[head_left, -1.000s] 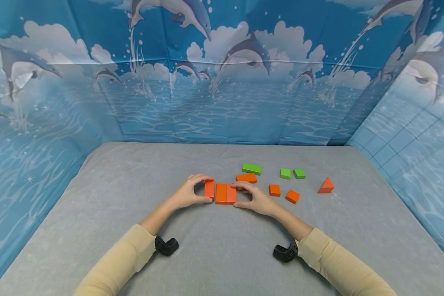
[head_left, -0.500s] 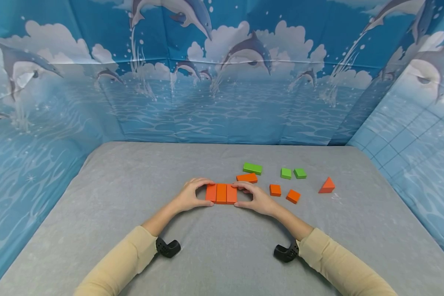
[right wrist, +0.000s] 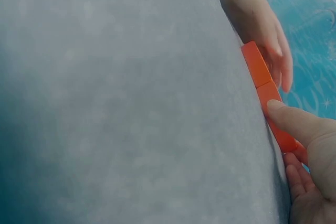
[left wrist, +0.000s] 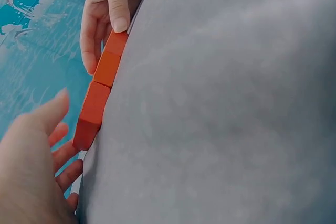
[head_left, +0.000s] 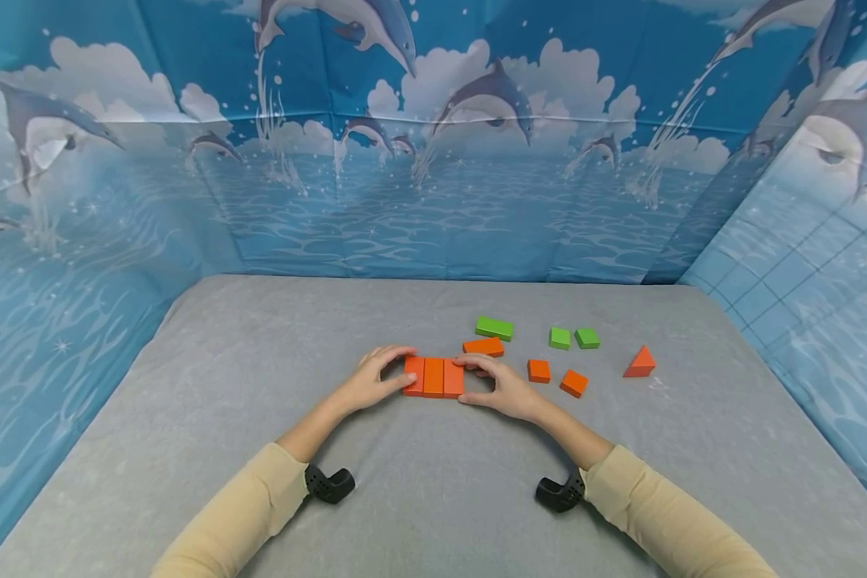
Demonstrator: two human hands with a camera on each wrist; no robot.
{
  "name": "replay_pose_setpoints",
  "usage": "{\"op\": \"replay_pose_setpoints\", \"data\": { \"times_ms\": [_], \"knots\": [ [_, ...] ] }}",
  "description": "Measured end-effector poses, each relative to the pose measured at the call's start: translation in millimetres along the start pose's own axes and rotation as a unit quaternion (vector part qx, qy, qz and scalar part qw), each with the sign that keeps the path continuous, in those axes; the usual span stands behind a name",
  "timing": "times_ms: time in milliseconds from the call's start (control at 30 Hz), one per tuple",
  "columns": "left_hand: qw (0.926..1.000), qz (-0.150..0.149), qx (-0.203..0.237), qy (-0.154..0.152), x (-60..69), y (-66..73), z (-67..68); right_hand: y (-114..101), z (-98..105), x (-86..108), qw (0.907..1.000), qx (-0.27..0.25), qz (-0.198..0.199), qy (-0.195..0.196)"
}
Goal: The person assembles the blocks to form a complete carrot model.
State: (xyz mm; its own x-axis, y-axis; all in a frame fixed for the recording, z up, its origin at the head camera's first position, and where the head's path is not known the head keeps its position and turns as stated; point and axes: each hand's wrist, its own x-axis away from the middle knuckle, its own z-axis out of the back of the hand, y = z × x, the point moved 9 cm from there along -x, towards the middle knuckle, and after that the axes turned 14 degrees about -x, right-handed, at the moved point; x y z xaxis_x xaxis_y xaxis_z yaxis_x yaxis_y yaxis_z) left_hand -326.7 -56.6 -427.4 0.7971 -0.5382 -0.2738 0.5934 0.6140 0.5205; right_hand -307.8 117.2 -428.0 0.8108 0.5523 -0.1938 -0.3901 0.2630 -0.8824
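Note:
Three orange-red blocks stand side by side, touching, in the head view: a left block (head_left: 414, 365), a middle block (head_left: 433, 377) and a right block (head_left: 453, 380). At the row's left end is the left hand (head_left: 367, 385), its thumb raised clear of the left block (left wrist: 95, 102) and its fingers spread beside that block's outer end in the left wrist view. The right hand (head_left: 509, 393) holds the right block between thumb and fingers; its thumb presses on the block's near side (right wrist: 278, 127) in the right wrist view.
Behind and right of the row lie an orange block (head_left: 483, 347), a long green block (head_left: 494, 327), two small green blocks (head_left: 559, 338), two small orange blocks (head_left: 539, 371) and a red-orange triangle (head_left: 639, 363). A dolphin-patterned curtain (head_left: 296, 209) borders the grey table (head_left: 433, 498).
The left hand slid the left block rightward against the middle one, then its thumb lifted away from the near end. The right hand has kept its place.

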Motion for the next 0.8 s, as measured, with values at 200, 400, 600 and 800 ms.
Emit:
{"op": "replay_pose_setpoints", "data": {
  "times_ms": [200,400,600,800],
  "knots": [
    [0.9997,-0.002,0.007,0.025,-0.4,-0.7,2.6,-1,0,0.2,1.0000,0.001,-0.001,-0.001],
    [0.9995,0.003,0.013,0.028,0.1,-2.4,2.8,0,1,0.3,1.0000,0.001,-0.005,-0.001],
    [0.9995,0.005,0.010,0.028,0.2,-2.3,3.1,-2,0,0.2,1.0000,0.002,0.004,-0.003],
    [0.9992,-0.004,0.006,0.039,1.2,-0.1,4.6,-29,2,2.2,0.9991,-0.039,0.013,-0.013]
  ]
}}
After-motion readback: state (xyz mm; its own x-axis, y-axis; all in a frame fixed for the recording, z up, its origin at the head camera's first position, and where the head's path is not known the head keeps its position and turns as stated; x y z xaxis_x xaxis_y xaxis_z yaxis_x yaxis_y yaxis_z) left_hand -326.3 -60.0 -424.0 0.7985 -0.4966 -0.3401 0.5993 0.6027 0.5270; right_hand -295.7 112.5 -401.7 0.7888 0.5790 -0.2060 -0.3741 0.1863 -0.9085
